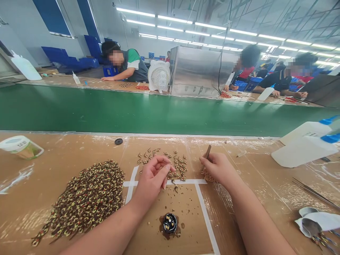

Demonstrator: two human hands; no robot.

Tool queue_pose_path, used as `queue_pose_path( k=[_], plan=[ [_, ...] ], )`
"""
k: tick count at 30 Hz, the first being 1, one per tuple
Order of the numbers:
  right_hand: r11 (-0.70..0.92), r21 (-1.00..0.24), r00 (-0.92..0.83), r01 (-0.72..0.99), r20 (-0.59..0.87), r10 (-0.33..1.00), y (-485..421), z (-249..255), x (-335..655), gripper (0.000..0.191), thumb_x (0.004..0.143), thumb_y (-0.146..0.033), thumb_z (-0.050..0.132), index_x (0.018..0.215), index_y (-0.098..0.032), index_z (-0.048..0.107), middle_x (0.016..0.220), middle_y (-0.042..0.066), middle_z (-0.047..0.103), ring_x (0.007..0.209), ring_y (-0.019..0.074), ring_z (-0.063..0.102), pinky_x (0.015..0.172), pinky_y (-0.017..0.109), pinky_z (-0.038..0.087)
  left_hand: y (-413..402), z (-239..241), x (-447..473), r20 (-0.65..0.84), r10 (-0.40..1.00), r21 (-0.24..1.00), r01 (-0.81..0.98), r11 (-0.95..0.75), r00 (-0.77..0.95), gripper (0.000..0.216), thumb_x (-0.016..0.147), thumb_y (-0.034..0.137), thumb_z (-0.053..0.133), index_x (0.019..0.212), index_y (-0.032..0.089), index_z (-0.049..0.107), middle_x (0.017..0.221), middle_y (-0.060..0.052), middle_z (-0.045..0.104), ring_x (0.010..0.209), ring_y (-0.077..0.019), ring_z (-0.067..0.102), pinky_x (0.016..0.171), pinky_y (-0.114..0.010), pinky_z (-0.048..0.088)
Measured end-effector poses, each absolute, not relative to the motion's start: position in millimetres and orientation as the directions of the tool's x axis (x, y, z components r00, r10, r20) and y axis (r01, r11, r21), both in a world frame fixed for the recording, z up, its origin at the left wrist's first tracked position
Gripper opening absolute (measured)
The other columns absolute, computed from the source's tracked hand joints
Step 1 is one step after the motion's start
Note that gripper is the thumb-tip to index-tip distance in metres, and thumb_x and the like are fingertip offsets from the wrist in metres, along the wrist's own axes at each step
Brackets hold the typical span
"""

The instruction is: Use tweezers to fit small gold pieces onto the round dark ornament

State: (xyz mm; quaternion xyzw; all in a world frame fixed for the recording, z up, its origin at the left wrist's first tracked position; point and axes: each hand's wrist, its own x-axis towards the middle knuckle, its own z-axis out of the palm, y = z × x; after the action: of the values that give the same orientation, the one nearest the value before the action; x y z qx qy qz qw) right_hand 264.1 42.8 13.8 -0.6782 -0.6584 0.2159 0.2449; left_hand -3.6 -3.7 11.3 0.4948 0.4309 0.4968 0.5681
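Observation:
My right hand (217, 168) is closed round brown tweezers (208, 151), whose flat upper end sticks up above the fingers. Their tips are hidden behind the hand, at a small pile of reddish-brown beads (209, 176). My left hand (156, 173) is held in a pinch over small dark-and-gold pieces (181, 166) spread on the brown table; whatever lies between its fingertips is too small to make out. Nearer to me, a round black cap (170, 223) holds dark liquid and a few pale bits, in a wet stain. A big heap of similar pieces (90, 194) lies left of my left hand.
White tape strips (205, 216) mark the table. At the right are white bottles with blue caps (302, 150), metal tweezers (316, 193) and white scraps (316, 219). A clear tub (21, 147) stands left. Beyond the green belt (132, 111), people work near a fan (159, 76).

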Motion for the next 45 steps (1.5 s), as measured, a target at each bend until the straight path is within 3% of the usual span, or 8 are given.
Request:
queue_pose_path(
  k=[10,12,15,18,20,27,33,45],
  plan=[
    [-0.03,-0.677,0.057,0.735,0.017,0.998,44.4,9.6,266.4,0.037,0.088,-0.049,0.059,0.068,-0.018,0.063,0.06,0.003,0.057,0.058,0.0182,0.05,0.055,0.031,0.032,-1.5,8.5,-3.9,-0.01,0.985,0.987,-0.153,0.037,0.175,0.022,0.097,0.04,0.068,0.104,0.019,0.064,0.096,-0.005,0.076,0.047,-0.0033,0.048,0.042,-0.017,0.033],
    [0.026,-0.77,0.027,0.637,0.056,0.998,41.6,11.5,263.6,0.039,0.09,-0.051,0.062,0.073,-0.017,0.068,0.062,0.004,0.059,0.058,0.0176,0.051,0.056,0.031,0.034,-1.5,9.2,-3.2,-0.02,0.98,0.987,-0.151,0.051,0.198,0.024,0.097,0.042,0.068,0.104,0.019,0.065,0.095,-0.004,0.076,0.046,-0.0031,0.047,0.041,-0.017,0.033],
    [0.187,-0.919,-0.07,0.347,0.173,0.982,32.8,15.9,251.7,0.043,0.094,-0.055,0.066,0.078,-0.016,0.073,0.063,0.003,0.059,0.055,0.0145,0.048,0.054,0.029,0.033,-3.0,9.3,-1.2,-0.051,0.947,0.987,-0.127,0.095,0.316,0.031,0.099,0.048,0.065,0.099,0.017,0.069,0.092,-0.005,0.075,0.044,-0.0024,0.045,0.039,-0.017,0.03],
    [0.36,-0.929,-0.186,0.086,0.34,0.922,21.6,19.0,235.2,0.041,0.1,-0.051,0.067,0.077,-0.017,0.073,0.062,0.002,0.057,0.052,0.0129,0.046,0.052,0.028,0.033,-4.7,6.3,0.7,-0.086,0.883,0.983,-0.104,0.15,0.462,0.04,0.102,0.053,0.059,0.098,0.016,0.072,0.093,-0.006,0.077,0.041,-0.0014,0.043,0.038,-0.017,0.026],
    [0.441,-0.897,-0.244,0.013,0.425,0.872,15.9,19.6,226.2,0.038,0.104,-0.045,0.065,0.078,-0.018,0.074,0.062,0.001,0.057,0.054,0.013,0.048,0.053,0.029,0.034,-4.9,3.2,1.1,-0.11,0.86,0.978,-0.097,0.182,0.499,0.043,0.103,0.056,0.057,0.1,0.015,0.072,0.092,-0.007,0.077,0.04,-0.0012,0.042,0.037,-0.017,0.025],
    [0.548,-0.836,-0.329,-0.026,0.525,0.785,12.0,19.0,215.8,0.037,0.109,-0.039,0.062,0.079,-0.019,0.072,0.066,0.001,0.059,0.061,0.0141,0.054,0.058,0.029,0.041,-4.1,-1.3,2.0,-0.178,0.811,0.928,-0.179,0.327,0.558,0.045,0.1,0.06,0.063,0.093,0.016,0.069,0.072,-0.001,0.071,0.036,-0.0023,0.032,0.033,-0.017,0.02],
    [0.586,-0.81,-0.356,-0.037,0.558,0.749,10.9,17.4,213.4,0.034,0.11,-0.034,0.06,0.08,-0.02,0.068,0.074,0.002,0.064,0.07,0.0151,0.059,0.065,0.03,0.046,-4.9,-0.6,3.5,-0.254,0.771,0.843,-0.256,0.472,0.584,0.041,0.096,0.058,0.07,0.087,0.018,0.064,0.068,0.001,0.068,0.035,-0.001,0.024,0.033,-0.016,0.016],
    [0.76,-0.642,-0.464,0.099,0.646,0.606,2.3,18.7,214.2,0.013,0.107,-0.02,0.058,0.098,-0.02,0.068,0.079,0.001,0.064,0.069,0.0136,0.057,0.061,0.029,0.043,-6.3,7.1,8.1,-0.338,0.798,0.852,-0.199,0.485,0.498,0.043,0.08,0.055,0.079,0.074,0.017,0.061,0.058,-0.001,0.067,0.034,-0.0007,0.023,0.033,-0.015,0.014]
  ],
)
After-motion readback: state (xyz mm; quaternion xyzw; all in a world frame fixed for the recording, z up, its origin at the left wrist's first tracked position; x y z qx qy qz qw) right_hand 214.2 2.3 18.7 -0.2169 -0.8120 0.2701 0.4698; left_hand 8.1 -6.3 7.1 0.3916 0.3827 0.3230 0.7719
